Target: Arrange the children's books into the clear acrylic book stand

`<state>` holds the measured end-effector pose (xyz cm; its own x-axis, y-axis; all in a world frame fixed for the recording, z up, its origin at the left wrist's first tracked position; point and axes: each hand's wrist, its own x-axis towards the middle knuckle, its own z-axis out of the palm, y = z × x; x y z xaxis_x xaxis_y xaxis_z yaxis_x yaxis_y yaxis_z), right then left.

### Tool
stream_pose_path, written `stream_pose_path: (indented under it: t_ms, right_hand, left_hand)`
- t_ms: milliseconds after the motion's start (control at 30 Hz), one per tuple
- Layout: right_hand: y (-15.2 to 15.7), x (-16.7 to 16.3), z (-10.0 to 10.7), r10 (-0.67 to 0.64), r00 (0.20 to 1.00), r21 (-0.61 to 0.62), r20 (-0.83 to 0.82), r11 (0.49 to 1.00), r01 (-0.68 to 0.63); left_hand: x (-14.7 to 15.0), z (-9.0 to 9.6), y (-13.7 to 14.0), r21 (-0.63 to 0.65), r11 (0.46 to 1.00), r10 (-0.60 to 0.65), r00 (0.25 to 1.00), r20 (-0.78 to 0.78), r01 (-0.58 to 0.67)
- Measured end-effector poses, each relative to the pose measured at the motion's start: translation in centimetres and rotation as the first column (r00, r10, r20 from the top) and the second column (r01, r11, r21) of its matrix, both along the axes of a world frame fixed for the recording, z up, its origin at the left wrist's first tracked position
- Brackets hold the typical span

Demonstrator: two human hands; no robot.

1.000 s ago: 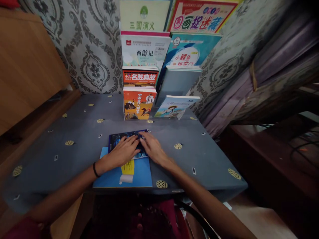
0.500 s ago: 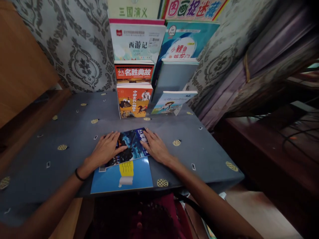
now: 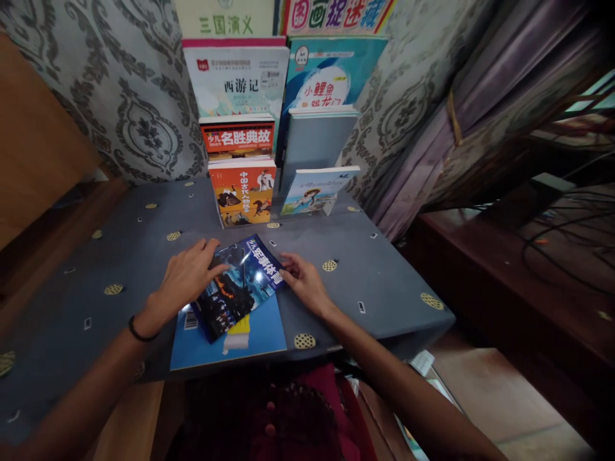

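A dark blue booklet [image 3: 240, 282] with a ship-like picture on its cover lies turned at a slant over a light blue book [image 3: 262, 333]. My right hand [image 3: 307, 285] pinches the booklet's right corner between thumb and fingers. On the opposite side, my left hand [image 3: 185, 278] is open at the left edge, its thumb reaching over the cover and its fingers stretched past the upper edge. The lower book shows a barcode and a yellow patch, partly covered by the booklet.
Beyond my hands, a stand holds several books in two columns, with an orange book [image 3: 244, 195] and a pale blue book [image 3: 314, 192] at its bottom. A grey cloth with pineapple prints [image 3: 389, 282] covers the table. Tangled cables [image 3: 567, 230] lie on a dark red surface at right.
The booklet has turned counterclockwise on the lower book. My right hand has shifted from lying on its cover to pinching its corner. The whole view has moved slightly right.
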<state>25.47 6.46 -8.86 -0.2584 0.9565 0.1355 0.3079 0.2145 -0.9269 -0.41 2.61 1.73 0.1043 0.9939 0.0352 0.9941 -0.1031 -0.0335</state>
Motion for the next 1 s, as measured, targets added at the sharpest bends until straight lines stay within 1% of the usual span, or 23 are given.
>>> stream_pose_path:
  t_ms: [67,167,233,300,367,433,467,533,567,633,700,767,900,1000]
  right_hand:
    - [1.8,-0.7,-0.4,0.000,0.995,-0.024,-0.099,1.000,-0.003]
    - [4.7,-2.3,-0.3,0.001,0.989,0.035,-0.151,0.999,0.004]
    - [6.4,-3.3,0.3,-0.004,0.994,0.105,-0.108,0.994,0.015]
    - [7.2,-4.3,1.2,-0.008,1.000,0.174,0.017,0.985,0.005]
    - [7.0,-5.3,2.0,-0.008,0.982,0.257,0.190,0.965,-0.042]
    - [5.7,-6.5,2.5,0.024,0.942,0.337,0.336,0.930,-0.144]
    - [4.8,-7.2,2.7,0.056,0.922,0.364,0.382,0.908,-0.206]
    - [2.9,-8.6,2.8,0.208,0.870,0.365,0.448,0.845,-0.390]
    - [2.2,-9.2,2.9,0.259,0.839,0.350,0.479,0.820,-0.453]
    - [1.3,-10.0,3.0,0.309,0.784,0.295,0.538,0.802,-0.519]
    - [1.2,-10.1,3.1,0.314,0.746,0.238,0.587,0.814,-0.530]
    - [1.5,-9.5,3.1,0.297,0.721,0.200,0.626,0.832,-0.517]
    - [2.2,-7.1,2.8,0.201,0.701,0.203,0.685,0.871,-0.448]
    - [2.2,-5.8,2.6,0.088,0.691,0.237,0.717,0.902,-0.361]
  left_hand:
    - [-0.2,0.5,-1.6,-0.019,1.000,-0.005,0.996,0.085,0.006]
    - [-0.5,0.1,-3.7,-0.116,0.992,-0.016,0.973,0.232,0.044]
    - [-0.2,-0.6,-4.5,-0.185,0.982,0.002,0.971,0.240,0.044]
    - [0.4,-1.1,-4.7,-0.209,0.978,0.021,0.986,0.163,0.014]
    - [1.0,-1.6,-4.3,-0.155,0.988,0.020,0.996,0.090,-0.006]
    - [1.2,-2.2,-3.5,-0.028,0.999,-0.013,0.997,0.080,0.015]
    - [1.1,-2.7,-2.9,0.041,0.998,-0.047,0.994,0.094,0.043]
    - [0.6,-4.2,-1.9,0.142,0.983,-0.132,0.982,0.138,0.112]
    - [0.3,-5.0,-1.4,0.167,0.976,-0.169,0.971,0.168,0.141]
    - [-0.4,-6.7,-0.8,0.187,0.968,-0.210,0.951,0.229,0.168]
    - [-0.9,-7.9,-0.6,0.193,0.968,-0.206,0.944,0.257,0.159]
    - [-1.0,-8.4,-0.7,0.188,0.971,-0.190,0.949,0.251,0.145]
    - [-0.6,-7.8,-1.0,0.176,0.972,-0.193,0.953,0.233,0.154]
    - [-0.4,-7.4,-1.0,0.174,0.973,-0.188,0.957,0.220,0.151]
